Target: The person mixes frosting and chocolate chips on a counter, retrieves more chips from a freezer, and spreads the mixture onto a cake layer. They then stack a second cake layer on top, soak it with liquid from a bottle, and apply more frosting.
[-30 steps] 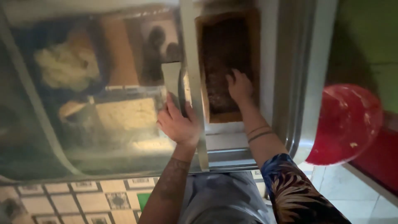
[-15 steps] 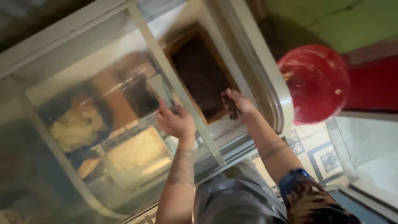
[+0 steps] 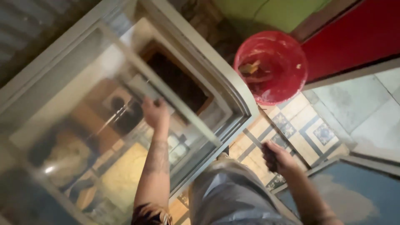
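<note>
Nearest, the right hand (image 3: 278, 158) has its fingers closed around a dark clump (image 3: 270, 157), blurred, over open tiled floor (image 3: 291, 125). Farther, the left hand (image 3: 155, 111) curls on the glass lid's frame (image 3: 175, 104); the red bucket (image 3: 271, 66) stands beyond.

This looks like a small food shop or stall. A big glass case (image 3: 104, 125) with a metal frame stands here, and yellow and pale foods lie on trays behind the glass. A dark wooden tray (image 3: 177, 81) sits inside too. The floor (image 3: 291, 133) has patterned tiles. A red bucket (image 3: 271, 66) stands by a green wall (image 3: 271, 12) and a red door (image 3: 354, 37).
</note>
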